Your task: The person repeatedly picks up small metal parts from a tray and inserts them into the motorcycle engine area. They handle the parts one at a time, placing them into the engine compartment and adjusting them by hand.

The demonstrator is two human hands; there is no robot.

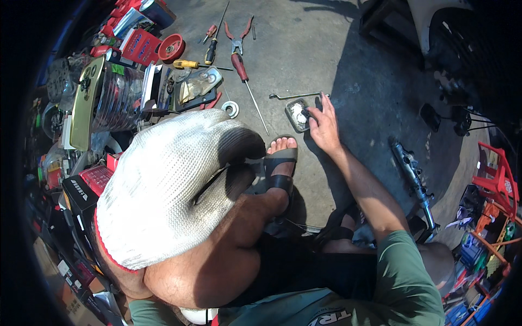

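Observation:
My left hand [168,179], in a white knitted glove with dark fingertips and a red cuff edge, is close to the camera over my leg. Its fingers are curled; whatever they may hold is hidden. My bare right hand [324,127] reaches to the floor, fingers apart, over the right side of a small shallow metal tray [291,119]. Inside the tray lie white and dark bits, too small to name. Just beyond it a double-ended box wrench [296,96] rests on the concrete, its right end beside my fingertips. My sandalled foot [281,157] stands nearer.
A red-handled screwdriver [240,69], pliers [237,39] and a yellow-handled screwdriver [187,64] lie farther off. Boxes and a clear plastic container [117,100] crowd the left. At right are a metal fork-like tube [411,173] and a red plastic chair [496,182].

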